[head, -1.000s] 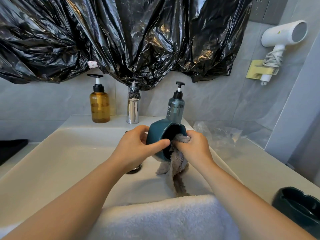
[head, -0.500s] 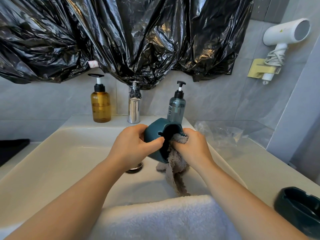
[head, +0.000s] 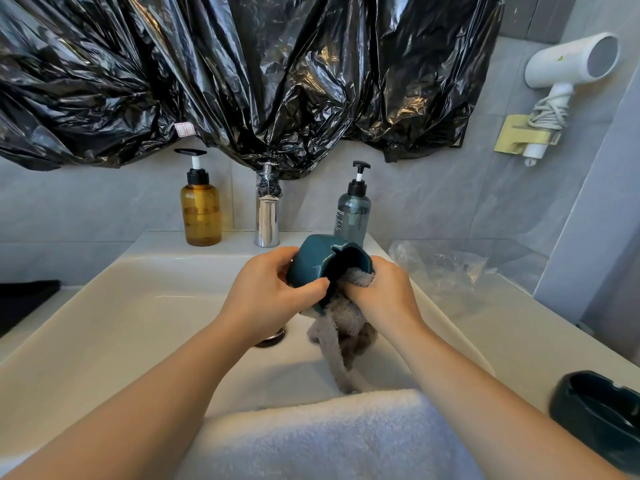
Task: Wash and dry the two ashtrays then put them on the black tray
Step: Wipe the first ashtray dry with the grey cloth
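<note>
Over the white sink (head: 114, 317), my left hand (head: 266, 292) grips a teal ashtray (head: 318, 259) tipped on its side, its opening turned to the right. My right hand (head: 384, 292) holds a grey cloth (head: 341, 334) and pushes part of it into the ashtray's hollow; the rest of the cloth hangs down into the basin. A second dark teal ashtray (head: 602, 414) sits upright on the counter at the lower right, partly cut off by the frame edge. A black tray (head: 24, 296) edge shows at the far left.
A chrome tap (head: 267, 216) stands behind the basin between an amber pump bottle (head: 201, 213) and a grey pump bottle (head: 352, 213). A white towel (head: 322, 438) drapes over the sink's front rim. Clear plastic film (head: 440, 265) lies on the right counter. Black plastic sheeting (head: 242, 71) covers the wall above.
The ashtray has turned slightly in my left hand and my right hand has shifted the cloth inside it. Both hands stay over the basin.
</note>
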`<state>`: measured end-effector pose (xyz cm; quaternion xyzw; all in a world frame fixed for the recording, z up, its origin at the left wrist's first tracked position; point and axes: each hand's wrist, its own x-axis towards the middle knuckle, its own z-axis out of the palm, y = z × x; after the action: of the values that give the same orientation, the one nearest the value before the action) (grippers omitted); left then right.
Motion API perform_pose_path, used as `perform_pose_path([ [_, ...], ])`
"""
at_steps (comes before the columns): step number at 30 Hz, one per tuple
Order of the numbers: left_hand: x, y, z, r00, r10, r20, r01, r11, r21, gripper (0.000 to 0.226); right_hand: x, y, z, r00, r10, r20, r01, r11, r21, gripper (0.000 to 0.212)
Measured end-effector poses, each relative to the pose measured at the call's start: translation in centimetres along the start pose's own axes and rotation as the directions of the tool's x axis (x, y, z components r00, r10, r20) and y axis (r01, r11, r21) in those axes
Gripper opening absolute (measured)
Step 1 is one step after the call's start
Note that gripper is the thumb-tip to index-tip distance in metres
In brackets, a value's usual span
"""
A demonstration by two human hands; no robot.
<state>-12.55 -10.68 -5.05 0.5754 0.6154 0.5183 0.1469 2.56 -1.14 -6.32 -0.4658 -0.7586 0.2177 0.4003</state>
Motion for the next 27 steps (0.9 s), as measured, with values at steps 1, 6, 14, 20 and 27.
perform_pose_path([
  [1,0.1,-0.1,-0.1,1.000,0.001,0.012,-0.001,1.000,0.024,0.032,0.0,0.0,-0.1,0.999,-0.040,-0.019,0.040,0.999,-0.023,0.010],
  [6,0.2,0.0,0.0,0.999,-0.039,0.015,0.040,0.999,-0.013,0.035,0.1,0.4,-0.3,0.999,-0.041,-0.026,0.041,0.999,-0.020,0.007],
  [14,0.1,0.1,0.7,0.999,-0.052,0.002,0.052,0.999,-0.004,0.044,0.2,0.5,-0.4,0.990,0.140,-0.005,-0.139,0.984,0.116,0.015],
  [20,0.2,-0.3,0.1,0.999,-0.010,-0.049,0.015,0.995,0.096,0.041,-0.1,-0.3,-0.3,1.000,-0.002,-0.029,0.001,0.999,-0.041,0.039],
  [27,0.3,0.3,0.3,0.989,-0.144,0.031,0.145,0.989,-0.035,0.052,0.4,0.5,-0.3,0.992,0.107,-0.063,-0.099,0.988,0.120,0.017],
])
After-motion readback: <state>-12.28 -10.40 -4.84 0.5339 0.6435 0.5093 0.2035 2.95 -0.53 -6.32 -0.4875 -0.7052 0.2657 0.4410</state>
